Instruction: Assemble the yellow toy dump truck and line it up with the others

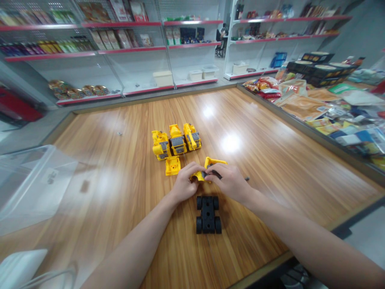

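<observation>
My left hand (186,183) is closed with its fingertips on a small yellow toy-vehicle part (197,176). Against that part, my right hand (231,180) pinches a slim dark piece (215,174), whose kind I cannot make out. Just beyond the fingers is a yellow angled part (217,160), partly hidden by the hands. Nearer to me lies a black toy chassis (207,214) with wheels at its corners. A yellow dump bed-like part (173,165) rests left of the hands.
Three yellow toy construction trucks (178,140) stand in a row beyond my hands. On the left is a clear plastic bin (28,184), with a white device (22,267) nearer. Packaged goods (303,106) cover the right side; stocked shelves (135,49) line the back.
</observation>
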Action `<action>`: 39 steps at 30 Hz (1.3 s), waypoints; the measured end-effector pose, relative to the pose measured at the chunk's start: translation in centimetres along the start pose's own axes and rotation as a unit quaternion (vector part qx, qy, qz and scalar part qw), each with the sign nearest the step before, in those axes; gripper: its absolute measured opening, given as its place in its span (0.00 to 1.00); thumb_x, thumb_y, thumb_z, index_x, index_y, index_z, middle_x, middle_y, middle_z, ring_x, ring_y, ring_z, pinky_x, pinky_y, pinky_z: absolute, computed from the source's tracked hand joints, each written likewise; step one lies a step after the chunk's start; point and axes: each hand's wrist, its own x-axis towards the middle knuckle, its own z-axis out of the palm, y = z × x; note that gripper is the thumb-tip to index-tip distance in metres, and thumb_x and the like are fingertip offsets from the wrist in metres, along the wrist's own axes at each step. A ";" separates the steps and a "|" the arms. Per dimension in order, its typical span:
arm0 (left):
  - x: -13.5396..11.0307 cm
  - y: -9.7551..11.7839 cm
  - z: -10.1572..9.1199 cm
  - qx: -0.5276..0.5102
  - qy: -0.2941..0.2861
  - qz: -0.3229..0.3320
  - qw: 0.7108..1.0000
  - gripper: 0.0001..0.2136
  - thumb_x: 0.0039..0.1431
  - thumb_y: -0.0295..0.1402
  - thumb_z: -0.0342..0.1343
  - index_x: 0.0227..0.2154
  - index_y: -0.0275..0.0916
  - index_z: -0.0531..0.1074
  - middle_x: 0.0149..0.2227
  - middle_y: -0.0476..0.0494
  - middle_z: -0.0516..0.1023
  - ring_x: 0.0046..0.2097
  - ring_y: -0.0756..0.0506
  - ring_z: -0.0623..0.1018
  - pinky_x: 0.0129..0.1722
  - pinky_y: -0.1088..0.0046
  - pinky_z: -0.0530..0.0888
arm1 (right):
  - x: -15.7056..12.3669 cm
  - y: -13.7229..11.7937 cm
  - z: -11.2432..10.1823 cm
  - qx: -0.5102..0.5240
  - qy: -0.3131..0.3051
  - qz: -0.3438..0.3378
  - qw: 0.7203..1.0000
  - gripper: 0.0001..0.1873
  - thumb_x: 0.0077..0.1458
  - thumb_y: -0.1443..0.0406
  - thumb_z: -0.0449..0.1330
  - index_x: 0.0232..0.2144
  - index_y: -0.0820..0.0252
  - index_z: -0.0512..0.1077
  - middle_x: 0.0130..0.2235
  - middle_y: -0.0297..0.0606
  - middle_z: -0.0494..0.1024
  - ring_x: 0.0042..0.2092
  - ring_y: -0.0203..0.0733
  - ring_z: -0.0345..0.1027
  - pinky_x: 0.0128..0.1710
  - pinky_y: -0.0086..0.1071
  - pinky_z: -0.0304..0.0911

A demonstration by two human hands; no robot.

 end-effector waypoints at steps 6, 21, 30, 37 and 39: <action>0.0 0.1 -0.1 -0.020 -0.008 0.008 1.000 0.19 0.47 0.17 0.50 0.40 0.41 0.75 0.38 0.43 0.75 0.40 0.44 0.74 0.40 0.67 0.70 | -0.1 0.4 0.4 0.020 -0.008 0.060 0.998 0.12 0.56 0.57 0.63 0.27 0.59 0.72 0.29 0.34 0.77 0.32 0.36 0.70 0.34 0.28 0.61; 0.0 -0.1 -0.4 -0.070 0.026 -0.035 0.997 0.09 0.56 0.31 0.59 0.40 0.40 0.75 0.37 0.42 0.75 0.40 0.44 0.75 0.42 0.67 0.70 | 0.4 -0.7 -2.4 -0.136 -0.076 -0.032 0.987 0.11 0.62 0.63 0.52 0.35 0.58 0.73 0.35 0.40 0.77 0.37 0.41 0.70 0.35 0.31 0.58; 0.1 0.1 -0.2 -0.011 0.015 0.012 1.000 0.17 0.50 0.18 0.52 0.41 0.41 0.75 0.37 0.43 0.73 0.40 0.44 0.73 0.40 0.68 0.70 | 0.1 -0.4 -1.7 -0.187 -0.091 -0.053 0.977 0.12 0.62 0.62 0.52 0.33 0.59 0.75 0.34 0.40 0.77 0.36 0.42 0.70 0.33 0.33 0.58; 0.0 0.0 -0.1 0.015 0.013 0.027 0.999 0.23 0.44 0.14 0.47 0.41 0.40 0.74 0.37 0.44 0.71 0.40 0.45 0.72 0.40 0.69 0.70 | 0.1 -0.3 -1.6 -0.110 -0.075 -0.042 0.990 0.06 0.56 0.67 0.57 0.38 0.61 0.69 0.38 0.42 0.76 0.39 0.43 0.70 0.38 0.33 0.62; 0.0 0.0 0.0 0.015 0.017 0.037 0.999 0.23 0.43 0.14 0.47 0.41 0.40 0.74 0.37 0.44 0.71 0.40 0.46 0.72 0.40 0.69 0.70 | 0.1 -0.1 -1.5 -0.101 -0.075 -0.046 0.991 0.03 0.56 0.68 0.56 0.35 0.61 0.68 0.37 0.41 0.76 0.38 0.42 0.70 0.38 0.33 0.62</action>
